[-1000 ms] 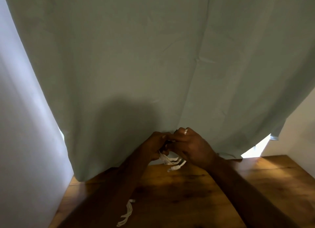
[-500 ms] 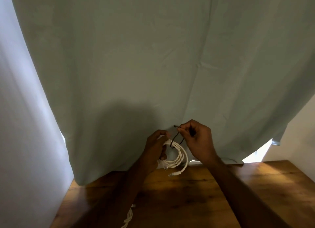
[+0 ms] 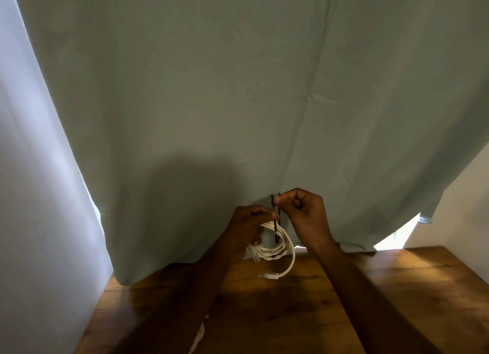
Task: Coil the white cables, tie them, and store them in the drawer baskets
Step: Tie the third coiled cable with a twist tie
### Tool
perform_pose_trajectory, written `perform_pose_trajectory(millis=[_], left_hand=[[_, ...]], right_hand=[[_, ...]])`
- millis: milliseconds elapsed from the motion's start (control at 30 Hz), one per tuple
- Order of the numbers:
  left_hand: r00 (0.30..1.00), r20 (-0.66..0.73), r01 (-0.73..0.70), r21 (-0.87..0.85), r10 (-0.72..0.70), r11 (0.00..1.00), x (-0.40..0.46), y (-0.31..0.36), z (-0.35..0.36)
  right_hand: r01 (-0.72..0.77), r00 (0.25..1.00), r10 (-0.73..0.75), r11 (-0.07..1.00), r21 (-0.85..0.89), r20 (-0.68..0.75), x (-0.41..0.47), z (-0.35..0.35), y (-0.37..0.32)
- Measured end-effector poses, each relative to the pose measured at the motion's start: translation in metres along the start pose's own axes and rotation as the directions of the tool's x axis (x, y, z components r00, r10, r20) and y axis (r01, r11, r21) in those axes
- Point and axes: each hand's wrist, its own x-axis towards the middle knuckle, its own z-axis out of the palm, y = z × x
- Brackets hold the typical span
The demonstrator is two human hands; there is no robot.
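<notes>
A coiled white cable (image 3: 283,248) hangs in the air above the wooden table (image 3: 397,287), its clear plug (image 3: 267,276) dangling at the bottom. My left hand (image 3: 246,229) grips the coil at its top left. A thin dark tie (image 3: 276,221) is looped through the coil, both ends pointing up. My right hand (image 3: 304,211) pinches the tie's upper ends between thumb and forefinger. A second white cable (image 3: 198,337) lies on the table under my left forearm, mostly hidden.
A pale green curtain (image 3: 238,102) hangs right behind my hands and reaches the table's far edge. White walls stand at the left (image 3: 31,195) and far right. No drawer or basket is in view.
My hands have come apart and risen, showing the coil. The dark tie now stands upright through the coil, pulled upward by my right hand.
</notes>
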Motion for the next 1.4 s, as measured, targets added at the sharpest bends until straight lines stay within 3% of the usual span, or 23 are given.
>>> perform_pose_trajectory(millis=[100,200,400,533,767,1033,1133,1300,1400], left_hand=[[0.999,0.005,0.054,-0.070,-0.054,0.996,-0.004,-0.009,-0.003],[0.996,-0.012,0.092,-0.118,-0.094,0.989,-0.007,-0.018,-0.004],[0.999,-0.015,0.039,-0.111,-0.041,0.993,-0.013,-0.016,-0.001],[0.999,-0.026,0.031,-0.126,-0.035,0.991,-0.015,-0.014,0.002],[0.996,-0.034,0.074,-0.114,-0.079,0.991,-0.014,-0.017,-0.002],[0.999,0.045,0.036,-0.157,-0.030,0.987,-0.019,-0.006,0.007],[0.999,0.006,0.049,-0.154,-0.048,0.987,-0.020,-0.006,0.010],[0.998,-0.049,0.020,-0.202,-0.031,0.979,-0.024,-0.009,0.008],[0.994,-0.107,0.005,-0.213,-0.028,0.977,-0.024,-0.014,0.006]], right_hand=[[-0.068,0.991,0.088,0.978,0.195,-0.099,0.000,-0.002,-0.010],[-0.094,0.984,0.132,0.956,0.277,-0.120,-0.001,-0.005,-0.008],[-0.170,0.981,0.188,0.949,0.265,-0.043,-0.014,0.004,0.003],[-0.109,0.994,0.103,0.980,0.166,0.045,-0.016,0.003,0.005],[-0.038,0.990,0.010,0.979,0.201,0.139,-0.014,0.002,0.000],[-0.039,0.999,0.029,0.957,0.287,0.038,-0.015,0.006,0.008],[-0.047,0.999,0.045,0.961,0.274,0.015,-0.019,0.005,0.013],[-0.145,0.984,0.173,0.897,0.416,-0.029,-0.028,0.002,0.016],[-0.130,0.984,0.165,0.928,0.349,-0.072,-0.032,-0.001,0.020]])
